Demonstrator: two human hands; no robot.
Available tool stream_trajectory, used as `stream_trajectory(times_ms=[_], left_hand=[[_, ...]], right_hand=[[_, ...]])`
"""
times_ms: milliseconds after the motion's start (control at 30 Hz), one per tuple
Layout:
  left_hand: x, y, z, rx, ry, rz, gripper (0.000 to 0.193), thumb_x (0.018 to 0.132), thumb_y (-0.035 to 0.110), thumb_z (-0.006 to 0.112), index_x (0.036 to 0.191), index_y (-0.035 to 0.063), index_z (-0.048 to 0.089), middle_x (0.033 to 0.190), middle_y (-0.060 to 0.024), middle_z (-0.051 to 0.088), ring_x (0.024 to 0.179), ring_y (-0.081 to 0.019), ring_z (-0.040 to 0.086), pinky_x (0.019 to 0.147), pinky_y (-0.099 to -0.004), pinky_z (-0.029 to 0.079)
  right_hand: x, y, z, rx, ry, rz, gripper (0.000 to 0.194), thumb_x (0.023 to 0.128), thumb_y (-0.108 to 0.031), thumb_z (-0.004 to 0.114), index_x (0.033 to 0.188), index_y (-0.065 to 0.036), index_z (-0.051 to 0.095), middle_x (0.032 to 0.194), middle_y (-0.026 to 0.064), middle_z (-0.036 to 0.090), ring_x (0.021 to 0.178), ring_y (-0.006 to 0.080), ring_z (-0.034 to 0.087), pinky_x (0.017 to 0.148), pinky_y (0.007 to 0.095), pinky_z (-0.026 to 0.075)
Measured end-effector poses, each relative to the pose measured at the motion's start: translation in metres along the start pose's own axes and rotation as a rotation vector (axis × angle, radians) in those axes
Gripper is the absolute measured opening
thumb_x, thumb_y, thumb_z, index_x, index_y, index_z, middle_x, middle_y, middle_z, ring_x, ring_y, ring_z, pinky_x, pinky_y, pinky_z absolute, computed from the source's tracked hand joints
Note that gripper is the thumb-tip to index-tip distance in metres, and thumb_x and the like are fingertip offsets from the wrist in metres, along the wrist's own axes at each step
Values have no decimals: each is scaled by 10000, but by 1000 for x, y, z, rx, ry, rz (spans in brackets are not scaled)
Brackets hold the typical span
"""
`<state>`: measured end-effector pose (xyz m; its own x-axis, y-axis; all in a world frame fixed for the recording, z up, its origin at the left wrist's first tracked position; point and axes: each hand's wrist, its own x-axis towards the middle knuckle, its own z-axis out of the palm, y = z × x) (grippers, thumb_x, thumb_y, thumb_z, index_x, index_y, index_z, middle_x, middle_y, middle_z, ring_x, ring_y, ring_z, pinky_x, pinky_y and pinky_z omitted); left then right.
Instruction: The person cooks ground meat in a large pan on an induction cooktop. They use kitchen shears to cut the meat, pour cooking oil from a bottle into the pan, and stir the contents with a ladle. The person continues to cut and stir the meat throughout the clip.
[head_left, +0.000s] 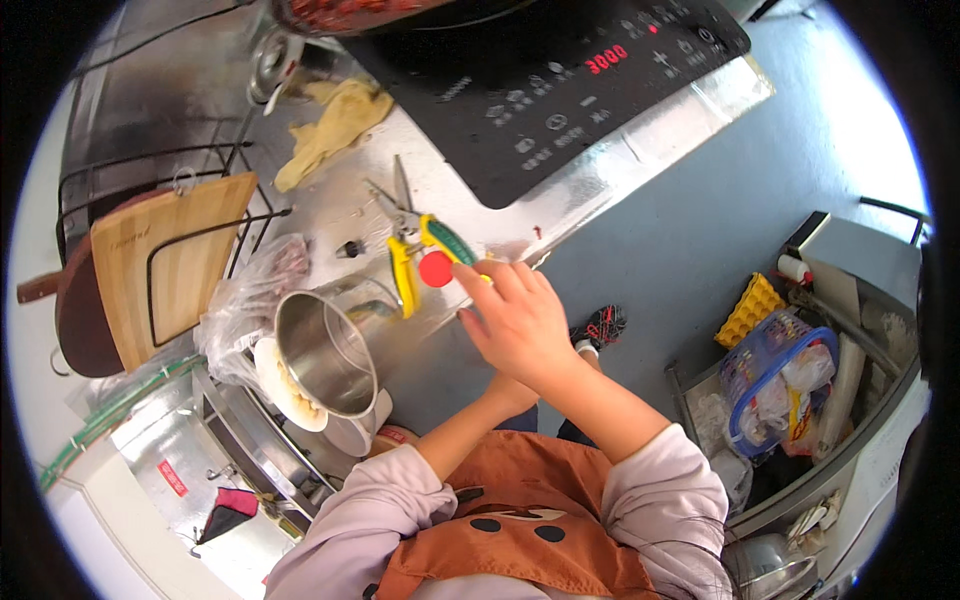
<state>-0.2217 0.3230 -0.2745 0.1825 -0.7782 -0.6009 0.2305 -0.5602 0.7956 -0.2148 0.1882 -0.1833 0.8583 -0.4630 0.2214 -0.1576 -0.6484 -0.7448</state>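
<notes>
My right hand (517, 315) is over the counter's front edge, thumb and index finger apart. Its index fingertip meets the rim of a round red lid or disc (435, 269); I see no grip around it. Scissors-like shears with yellow and green handles (405, 232) lie beside the disc, blades apart and pointing away from me. My left hand (516, 395) is mostly hidden beneath my right forearm, so its fingers do not show. Left of the shears are a small dark cap (349, 249), a clear container (364, 292) and a deep steel pot (326, 352).
A black induction cooker (510, 135) shows lit red digits, with a pan (352, 19) of red food on it. A yellowish cloth (334, 131), cutting boards (172, 262) in a wire rack, and a white bowl (271, 375) stand left. A blue basket (780, 375) is right.
</notes>
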Motion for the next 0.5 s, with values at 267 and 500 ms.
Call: stream_trajectory(times_ms=[267,500], left_hand=[[-59,33,-27,217,267,-243,268,852,182,568,1011,-30,529,943,-141,635,854,-200,617,745,-301,471],[-56,4,-28,-46,282,-255,261,838,135,551,1068,13,520,899,-113,628,761,-203,624,702,-287,478]], right_hand=[[39,-16,49,-478,-78,-117,180,708,-171,524,842,-61,570,872,66,495,821,203,464,707,315,350],[45,-9,46,-398,-249,-157,177,706,-178,523,842,-69,552,825,56,478,808,208,486,671,320,402]])
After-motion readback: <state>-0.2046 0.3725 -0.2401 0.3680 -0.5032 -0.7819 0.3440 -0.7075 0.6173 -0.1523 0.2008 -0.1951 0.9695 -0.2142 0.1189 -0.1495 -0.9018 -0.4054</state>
